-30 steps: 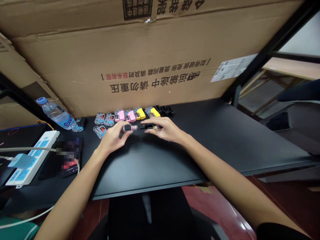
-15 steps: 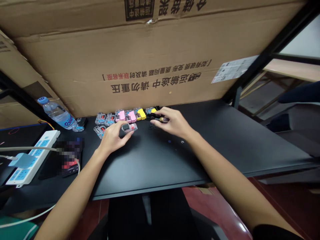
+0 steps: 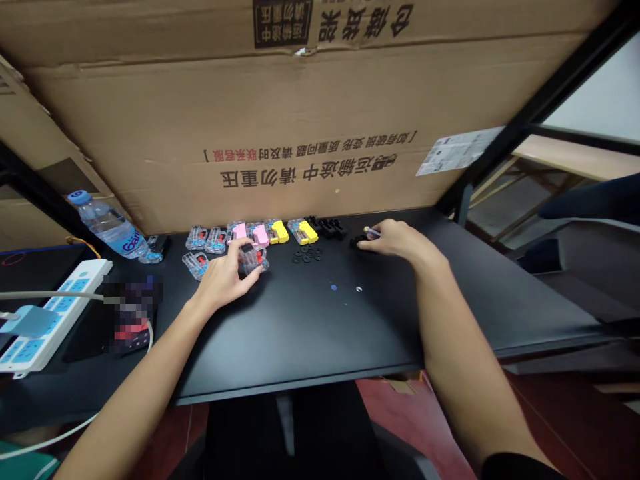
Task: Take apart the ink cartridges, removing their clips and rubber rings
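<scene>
Pinching a clear casing (image 3: 256, 261) with a red part between thumb and fingers, the left hand (image 3: 221, 275) holds it in front of a pink unit (image 3: 259, 235). To me, a light, even pinch on its edges seems wise. Farther right, the right hand (image 3: 399, 241) curls its fingers at a dark item (image 3: 357, 241); against the black tabletop (image 3: 300, 327), I cannot tell whether they are closed on it. Moving gently should spare the small black rings (image 3: 307, 255) lying between the hands.
</scene>
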`<state>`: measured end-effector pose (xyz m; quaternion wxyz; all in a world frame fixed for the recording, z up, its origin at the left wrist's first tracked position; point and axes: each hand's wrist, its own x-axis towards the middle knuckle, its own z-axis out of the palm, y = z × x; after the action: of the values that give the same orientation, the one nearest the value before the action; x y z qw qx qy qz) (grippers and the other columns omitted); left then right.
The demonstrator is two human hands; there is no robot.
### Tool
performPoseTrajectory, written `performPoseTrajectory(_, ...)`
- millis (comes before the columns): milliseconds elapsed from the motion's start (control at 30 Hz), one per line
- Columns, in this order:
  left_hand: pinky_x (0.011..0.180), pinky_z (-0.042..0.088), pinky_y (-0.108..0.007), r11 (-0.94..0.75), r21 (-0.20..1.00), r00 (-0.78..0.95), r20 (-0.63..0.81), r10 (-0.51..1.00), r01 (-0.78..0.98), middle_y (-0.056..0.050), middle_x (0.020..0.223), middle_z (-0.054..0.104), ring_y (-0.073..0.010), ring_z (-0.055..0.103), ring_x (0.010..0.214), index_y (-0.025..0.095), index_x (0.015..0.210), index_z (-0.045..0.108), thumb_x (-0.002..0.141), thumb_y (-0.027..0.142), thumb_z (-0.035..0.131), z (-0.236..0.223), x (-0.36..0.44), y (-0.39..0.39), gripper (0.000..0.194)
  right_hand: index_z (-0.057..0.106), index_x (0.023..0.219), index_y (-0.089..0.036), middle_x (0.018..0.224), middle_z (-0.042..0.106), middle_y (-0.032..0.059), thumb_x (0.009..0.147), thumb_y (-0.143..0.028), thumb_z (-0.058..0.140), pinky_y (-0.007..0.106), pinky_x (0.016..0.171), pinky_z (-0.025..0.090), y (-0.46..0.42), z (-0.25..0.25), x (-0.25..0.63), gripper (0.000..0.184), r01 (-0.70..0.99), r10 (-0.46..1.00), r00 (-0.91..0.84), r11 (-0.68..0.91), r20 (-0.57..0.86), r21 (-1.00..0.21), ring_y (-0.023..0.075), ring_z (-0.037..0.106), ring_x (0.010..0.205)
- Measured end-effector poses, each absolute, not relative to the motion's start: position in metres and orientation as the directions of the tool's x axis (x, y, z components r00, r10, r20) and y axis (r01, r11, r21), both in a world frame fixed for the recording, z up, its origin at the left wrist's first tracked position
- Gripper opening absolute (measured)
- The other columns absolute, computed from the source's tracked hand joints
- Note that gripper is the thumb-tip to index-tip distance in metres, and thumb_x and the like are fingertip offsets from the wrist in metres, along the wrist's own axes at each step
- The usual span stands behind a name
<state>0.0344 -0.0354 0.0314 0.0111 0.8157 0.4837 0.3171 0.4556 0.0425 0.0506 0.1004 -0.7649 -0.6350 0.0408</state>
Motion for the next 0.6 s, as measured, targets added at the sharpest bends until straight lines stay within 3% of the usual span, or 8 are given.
performPoseTrajectory(100,0.061,0.055,-0.031,-0.527,0.331,0.332,0.494,0.804,0.783,-0.003,0.086,0.075,-0.0244,0.076,0.067,0.021,0.141,0.048,0.094,0.042,0.071,0.032,0.035,-0.036,0.056,0.085,0.114,-0.021,0.106,0.082,0.0171,0.078,-0.057,0.083,0.046,0.081,0.061,0.043,0.048,0.440,0.051,0.966,0.980,0.195,-0.199,-0.043,-0.165,0.0373,0.079,0.095)
performPoseTrajectory(200,0.061,0.055,-0.032,-0.517,0.333,0.334,0.473,0.815,0.789,-0.003,0.083,0.074,-0.0258,0.075,0.067,0.022,0.141,0.049,0.094,0.043,0.070,0.032,0.036,-0.037,0.056,0.083,0.123,-0.021,0.119,0.080,0.0196,0.085,-0.057,0.078,0.047,0.088,0.060,0.040,0.050,0.420,0.052,0.969,0.986,0.168,-0.165,0.002,-0.183,0.0388,0.078,0.105)
performPoseTrajectory(333,0.062,0.055,-0.032,-0.514,0.346,0.332,0.464,0.821,0.785,-0.001,0.081,0.073,-0.0256,0.075,0.067,0.023,0.142,0.048,0.094,0.043,0.071,0.032,0.035,-0.036,0.056,0.081,0.126,-0.021,0.122,0.079,0.0209,0.092,-0.056,0.072,0.047,0.091,0.060,0.037,0.050,0.404,0.050,0.972,0.988,0.155,-0.147,0.028,-0.183,0.0404,0.076,0.113)
performPoseTrajectory(600,0.066,0.058,-0.032,-0.517,0.382,0.334,0.450,0.828,0.766,-0.002,0.087,0.077,-0.0246,0.076,0.067,0.025,0.145,0.047,0.095,0.045,0.070,0.030,0.034,-0.036,0.058,0.081,0.127,-0.022,0.122,0.079,0.0214,0.091,-0.058,0.071,0.048,0.091,0.059,0.042,0.043,0.412,0.052,0.962,0.976,0.208,-0.194,0.059,-0.195,0.0404,0.076,0.112)
